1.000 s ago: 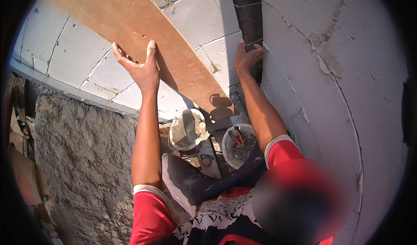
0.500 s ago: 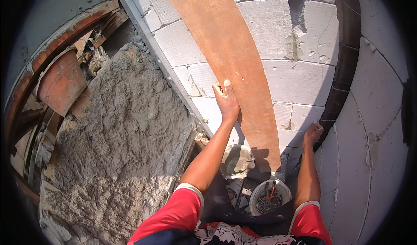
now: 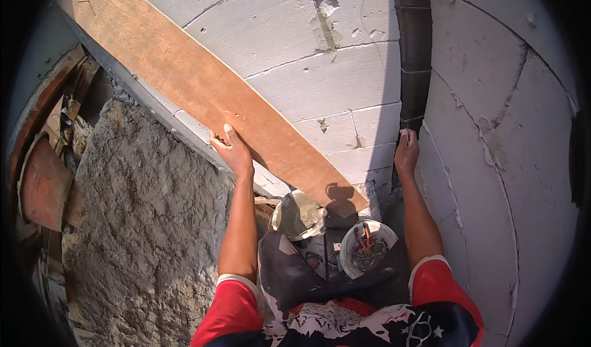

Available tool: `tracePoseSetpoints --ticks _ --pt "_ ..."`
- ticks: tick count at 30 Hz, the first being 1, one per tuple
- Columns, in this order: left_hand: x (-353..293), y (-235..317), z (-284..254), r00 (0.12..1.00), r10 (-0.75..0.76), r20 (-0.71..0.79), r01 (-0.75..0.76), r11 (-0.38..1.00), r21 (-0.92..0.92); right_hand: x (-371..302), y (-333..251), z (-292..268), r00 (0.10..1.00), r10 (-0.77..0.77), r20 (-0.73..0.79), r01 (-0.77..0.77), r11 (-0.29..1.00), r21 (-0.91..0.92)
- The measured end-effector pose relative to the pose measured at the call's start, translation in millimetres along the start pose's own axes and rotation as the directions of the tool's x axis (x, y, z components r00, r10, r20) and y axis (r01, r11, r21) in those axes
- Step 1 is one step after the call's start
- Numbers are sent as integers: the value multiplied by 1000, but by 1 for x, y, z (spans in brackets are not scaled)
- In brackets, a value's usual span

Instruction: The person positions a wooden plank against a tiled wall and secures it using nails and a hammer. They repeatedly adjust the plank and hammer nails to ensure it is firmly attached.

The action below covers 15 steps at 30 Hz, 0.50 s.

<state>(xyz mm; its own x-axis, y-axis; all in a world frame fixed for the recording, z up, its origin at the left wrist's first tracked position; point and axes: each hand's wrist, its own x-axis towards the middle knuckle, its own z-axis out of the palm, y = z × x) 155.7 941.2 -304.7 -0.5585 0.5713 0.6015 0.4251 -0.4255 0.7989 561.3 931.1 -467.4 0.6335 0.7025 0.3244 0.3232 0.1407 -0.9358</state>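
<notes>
A long brown plywood board lies slantwise against the pale block wall, its lower end near two buckets. My left hand is closed at the board's left edge, thumb uppermost; the fingers' undersides are hidden. Farther right, my right hand is closed in a loose fist with the thumb up. It is by the lower end of a dark vertical strip with thin bands across it. Whatever is inside that fist, if anything, cannot be made out.
Below the board stand a white bucket with nails and an orange-handled tool, and a mortar-stained bucket. Rough grey mortar spreads on the left, beside a reddish tub and scrap wood. Another block wall rises at right.
The board has swung, its upper end going left over the grey wall edge, and my left hand has moved left with it. My right hand stays by the dark strip. The view has turned.
</notes>
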Motion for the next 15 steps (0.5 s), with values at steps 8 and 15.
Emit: tracePoseSetpoints --ticks 8,15 --pt "-54 63 -5 947 281 -152 -188 875 447 -27 -66 -78 982 -171 -85 162 982 -100" --pt "-181 167 99 755 115 645 208 892 -402 -68 -162 -98 941 -256 222 278 958 -75"
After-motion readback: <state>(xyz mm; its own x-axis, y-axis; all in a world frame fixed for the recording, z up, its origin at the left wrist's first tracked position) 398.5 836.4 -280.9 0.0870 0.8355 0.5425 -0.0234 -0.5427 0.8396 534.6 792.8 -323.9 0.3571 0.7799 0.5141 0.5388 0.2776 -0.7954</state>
